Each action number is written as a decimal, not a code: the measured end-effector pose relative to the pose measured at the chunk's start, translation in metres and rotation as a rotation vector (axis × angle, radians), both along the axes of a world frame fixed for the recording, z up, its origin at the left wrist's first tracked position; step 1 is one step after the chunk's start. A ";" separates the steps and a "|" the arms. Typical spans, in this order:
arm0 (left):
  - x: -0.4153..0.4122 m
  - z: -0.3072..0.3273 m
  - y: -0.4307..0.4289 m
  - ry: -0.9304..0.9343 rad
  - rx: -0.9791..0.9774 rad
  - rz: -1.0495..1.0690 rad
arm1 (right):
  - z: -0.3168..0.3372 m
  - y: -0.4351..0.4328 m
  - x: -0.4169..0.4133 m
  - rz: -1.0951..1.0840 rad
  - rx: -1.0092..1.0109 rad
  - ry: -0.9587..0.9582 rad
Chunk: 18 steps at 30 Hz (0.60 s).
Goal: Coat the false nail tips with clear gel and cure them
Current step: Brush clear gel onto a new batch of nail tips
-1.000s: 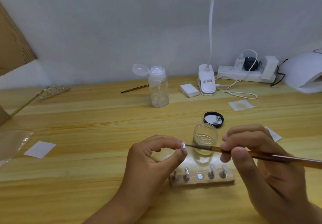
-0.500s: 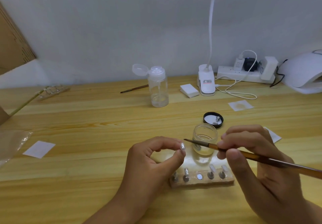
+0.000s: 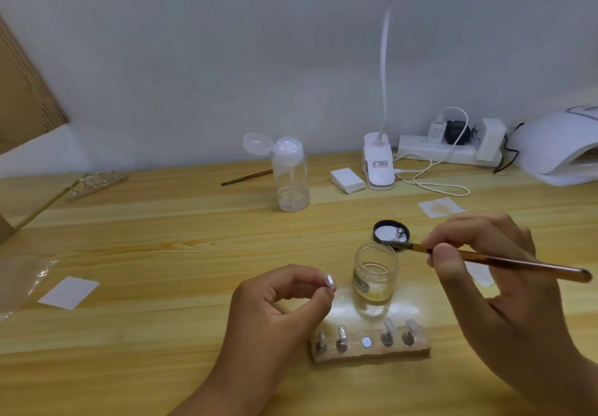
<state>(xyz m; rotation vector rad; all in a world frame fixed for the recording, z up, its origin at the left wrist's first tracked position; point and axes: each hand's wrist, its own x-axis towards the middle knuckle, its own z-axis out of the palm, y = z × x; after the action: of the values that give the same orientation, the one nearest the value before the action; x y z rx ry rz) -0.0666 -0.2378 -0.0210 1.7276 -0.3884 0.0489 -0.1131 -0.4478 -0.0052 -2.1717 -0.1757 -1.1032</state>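
Nearest, a wooden holder [image 3: 420, 347] lies on the worktop [image 3: 161, 253] with five pegs in a row. Four pegs carry tips [image 3: 342, 333], and the middle one shows a bare bright disc. Just left of the holder is the left hand [image 3: 278, 315], its grip a thumb-and-forefinger pinch on one silvery held tip [image 3: 330, 281], raised above the worktop.

To the right, the right hand [image 3: 504, 292] has its grip pinched round a brown brush [image 3: 517, 263] near the ferrule. The handle runs out to the right and the dark bristles reach left to the far rim of the jar [image 3: 375, 278]. Whether they touch the glass I cannot tell.

The jar stands open just behind the holder, between the hands, with clear gel inside. A black lid [image 3: 391, 231] lies upturned just beyond it.

Farther back are a clear bottle [image 3: 289, 176] with its cap flipped open, a second brush [image 3: 247, 177], a white pad [image 3: 347, 180] and a clip lamp [image 3: 378, 169]. A power strip [image 3: 446, 153] lies by the wall, and a white curing lamp [image 3: 559, 147] sits at far right.
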 end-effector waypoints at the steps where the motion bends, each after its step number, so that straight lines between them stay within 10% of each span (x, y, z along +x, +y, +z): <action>1: 0.001 0.000 0.000 -0.002 0.007 0.001 | 0.000 0.000 0.000 -0.011 0.007 0.016; 18: 0.003 0.000 -0.003 -0.001 0.039 0.006 | -0.001 0.003 0.000 -0.021 -0.001 0.077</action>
<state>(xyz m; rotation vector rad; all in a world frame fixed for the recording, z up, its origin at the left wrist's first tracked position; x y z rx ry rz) -0.0632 -0.2403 -0.0212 1.7670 -0.3867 0.0472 -0.1135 -0.4453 -0.0067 -2.2174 -0.1194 -1.0295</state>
